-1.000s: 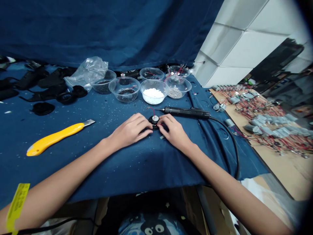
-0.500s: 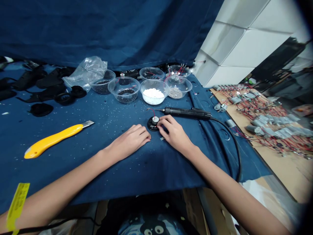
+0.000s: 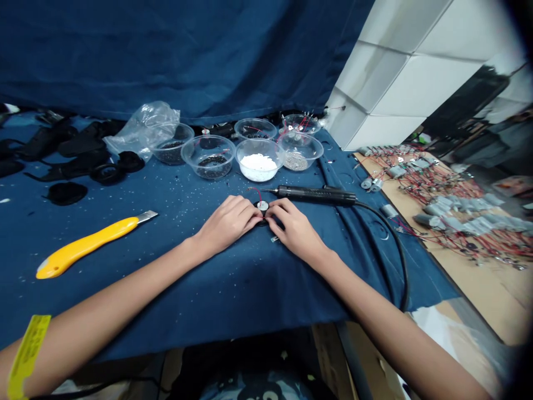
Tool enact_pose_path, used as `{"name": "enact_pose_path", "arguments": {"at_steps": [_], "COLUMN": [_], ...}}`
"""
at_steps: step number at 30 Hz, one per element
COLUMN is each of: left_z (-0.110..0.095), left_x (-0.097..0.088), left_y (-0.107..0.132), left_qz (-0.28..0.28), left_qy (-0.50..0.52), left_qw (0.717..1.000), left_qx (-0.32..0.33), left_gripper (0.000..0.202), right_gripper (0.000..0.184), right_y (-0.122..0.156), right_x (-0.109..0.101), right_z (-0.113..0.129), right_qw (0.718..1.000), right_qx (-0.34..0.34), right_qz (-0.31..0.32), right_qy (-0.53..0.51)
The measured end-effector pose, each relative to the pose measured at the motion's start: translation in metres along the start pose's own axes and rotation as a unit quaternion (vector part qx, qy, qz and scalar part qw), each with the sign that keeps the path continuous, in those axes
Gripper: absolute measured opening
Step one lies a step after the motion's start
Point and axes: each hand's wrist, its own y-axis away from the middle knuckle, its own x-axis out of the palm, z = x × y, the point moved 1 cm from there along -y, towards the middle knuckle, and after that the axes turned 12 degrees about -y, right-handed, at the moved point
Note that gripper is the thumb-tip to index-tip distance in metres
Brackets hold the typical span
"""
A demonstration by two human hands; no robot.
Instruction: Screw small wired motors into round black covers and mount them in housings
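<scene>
A small motor (image 3: 262, 206) with a pale round top and a red wire sits in a round black base on the blue cloth, between my hands. My left hand (image 3: 233, 222) is closed with its fingertips on the left side of this part. From the right, my right hand (image 3: 293, 225) pinches the other side with thumb and fingers. Much of the black base is hidden behind the fingers. Just behind lies a black electric screwdriver (image 3: 316, 194), its bit pointing left. A tiny flat piece (image 3: 273, 239) rests beside my right thumb.
Clear plastic bowls stand at the back, one with white bits (image 3: 259, 166). A yellow utility knife (image 3: 91, 244) lies on the left, below black plastic parts (image 3: 66, 193) and a clear bag (image 3: 144, 130). Wired motors (image 3: 470, 219) cover a board at right. The screwdriver's cable (image 3: 402, 244) curves toward the front edge.
My left hand has moved right and forward, from beside the motor part onto its left side. My right hand stays on the part. The view has shifted slightly.
</scene>
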Motion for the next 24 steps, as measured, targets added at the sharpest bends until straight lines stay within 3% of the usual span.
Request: {"name": "enact_pose_path", "arguments": {"at_steps": [6,15,24], "left_z": [-0.0011,0.0038,0.0023], "left_x": [-0.0007,-0.0011,-0.0031], "left_y": [-0.0009,-0.0025,-0.0055], "left_qz": [-0.017,-0.04,-0.03], "left_qy": [-0.055,-0.05,-0.1], "left_qw": [0.997,0.995,0.988], "left_qx": [0.043,0.08,0.11], "left_gripper": [0.022,0.018,0.022], "right_gripper": [0.013,0.012,0.014], "right_y": [-0.0006,-0.0003,-0.001], "right_x": [0.0001,0.0006,-0.0003], "right_z": [-0.0002,-0.0007,0.0003], "right_qw": [1.0,1.0,1.0], "right_qx": [0.001,-0.002,-0.005], "right_qz": [-0.003,-0.003,0.001], "right_qy": [0.001,0.008,0.007]}}
